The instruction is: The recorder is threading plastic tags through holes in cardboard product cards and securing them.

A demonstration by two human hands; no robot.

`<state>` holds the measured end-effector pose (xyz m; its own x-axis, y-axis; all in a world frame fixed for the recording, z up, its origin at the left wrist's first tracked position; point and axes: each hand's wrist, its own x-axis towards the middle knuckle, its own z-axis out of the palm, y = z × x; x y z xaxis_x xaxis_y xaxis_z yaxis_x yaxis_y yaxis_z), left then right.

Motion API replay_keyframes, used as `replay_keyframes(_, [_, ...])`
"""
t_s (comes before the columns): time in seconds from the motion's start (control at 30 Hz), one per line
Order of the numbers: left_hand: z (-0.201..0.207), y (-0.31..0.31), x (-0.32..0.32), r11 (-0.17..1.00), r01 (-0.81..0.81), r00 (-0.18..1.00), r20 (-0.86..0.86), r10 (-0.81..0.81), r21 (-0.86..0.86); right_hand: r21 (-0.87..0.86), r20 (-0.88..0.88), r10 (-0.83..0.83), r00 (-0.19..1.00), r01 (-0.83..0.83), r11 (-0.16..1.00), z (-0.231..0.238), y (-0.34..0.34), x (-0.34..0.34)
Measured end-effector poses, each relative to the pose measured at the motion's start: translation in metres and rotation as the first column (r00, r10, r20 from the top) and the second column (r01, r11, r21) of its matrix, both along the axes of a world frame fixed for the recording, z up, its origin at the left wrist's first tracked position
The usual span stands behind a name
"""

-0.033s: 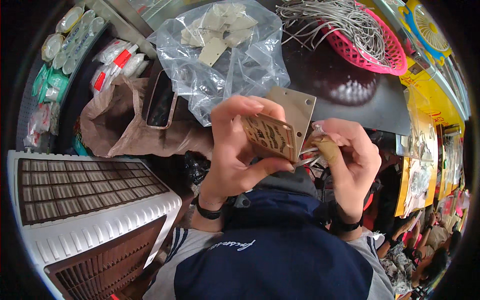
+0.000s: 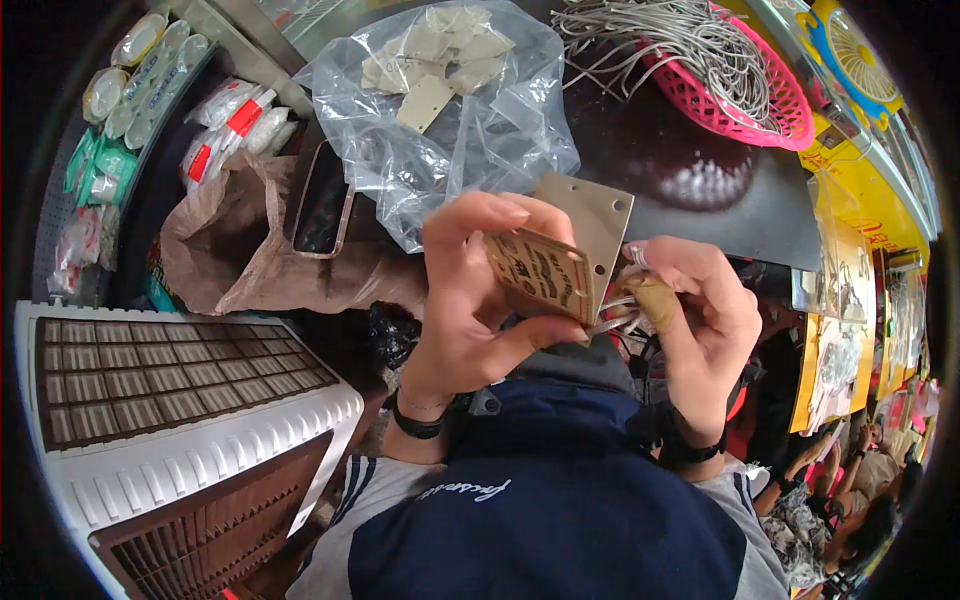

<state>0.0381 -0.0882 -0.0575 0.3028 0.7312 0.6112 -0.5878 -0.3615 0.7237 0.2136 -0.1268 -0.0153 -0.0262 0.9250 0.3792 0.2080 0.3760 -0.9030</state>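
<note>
In the middle, my left hand (image 2: 480, 290) is closed around a folded beige card (image 2: 590, 225), thumb below and fingers above. Dark print covers the card's near panel, and small round holes show near the edges of the upright panel. To its right, my right hand (image 2: 700, 310) pinches thin pale grey cord (image 2: 622, 303) close to the card's lower right edge. A tan covering wraps the right thumb. Whether the cord passes through a hole is hidden by the fingers. Beyond the left hand, a clear plastic bag (image 2: 500, 130) bears several similar beige cards (image 2: 428, 100).
A pink basket (image 2: 795, 125) heaped with grey cords (image 2: 720, 70) stands on the dark tabletop (image 2: 750, 225) at far right. A phone-like frame (image 2: 340, 225) lies on a brown bag (image 2: 225, 240) at left. A white-and-brown air cooler (image 2: 200, 400) stands near left. People sit far right.
</note>
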Motion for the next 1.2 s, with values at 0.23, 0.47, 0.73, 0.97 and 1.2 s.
replay_keyframes(0.23, [0.003,-0.002,0.002,1.000,-0.004,1.000,0.004,0.004,0.021,0.032,0.125,0.047,0.991,-0.052,0.998,0.000,0.001,0.000])
replay_keyframes(0.47, [0.003,-0.002,0.002,1.000,0.014,1.000,0.018,-0.014,0.010,0.105,0.247,0.043,0.968,-0.071,0.992,-0.001,0.009,0.000])
replay_keyframes(0.73, [0.003,-0.002,0.003,0.999,0.027,0.999,0.027,-0.028,0.029,0.086,0.289,0.094,0.953,-0.124,0.989,0.003,0.008,0.001])
replay_keyframes(0.97, [0.002,-0.003,0.005,0.999,0.019,1.000,-0.012,-0.018,0.040,0.035,0.172,0.140,0.975,-0.148,0.988,-0.001,0.008,0.004])
replay_keyframes(1.2, [0.009,0.000,0.000,0.996,0.034,0.979,-0.205,-0.017,0.078,-0.037,-0.121,0.262,0.957,-0.269,0.963,-0.006,0.011,0.002])
